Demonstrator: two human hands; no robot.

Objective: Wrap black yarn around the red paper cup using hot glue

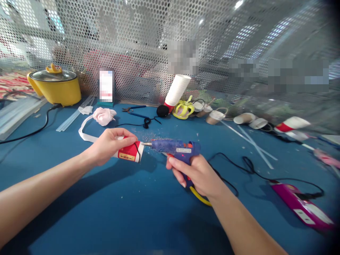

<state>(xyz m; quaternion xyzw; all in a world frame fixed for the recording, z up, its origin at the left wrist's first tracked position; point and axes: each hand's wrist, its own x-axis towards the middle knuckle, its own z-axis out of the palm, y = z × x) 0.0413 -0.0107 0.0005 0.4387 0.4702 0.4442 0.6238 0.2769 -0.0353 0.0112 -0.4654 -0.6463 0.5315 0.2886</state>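
- Behind the blue counter (148,219) is a metal wall (132,39) full of little round holes.
- The left hand (114,142) is closed in a pinch on what looks like a red and white paper cup (126,154). The cup is on its side in the air over the counter, well in from the far edge.
- The right hand (198,171) is wrapped around the handle of a blue glue gun (167,146). I cannot tell if a finger is pulling the trigger.
- The gun's metal tip (147,144) points at the white end of the cup. I can't tell if they touch or are just close.
- A black string (137,151) goes across the cup near that end.
- To do this well, I think a tiny dot of glue is best, because a big blob could run.
- The tip is probably hot, so left fingers should stay back from it.
- Paper bends, so a soft pinch and a steady cup should help.
- Both arms reach in from the near side, one from each side. The left hand is back-up, and the gun lies nearly flat.
- A white ribbon (84,135) with a pale pink flower (103,117) lies past the left hand, toward the far edge.
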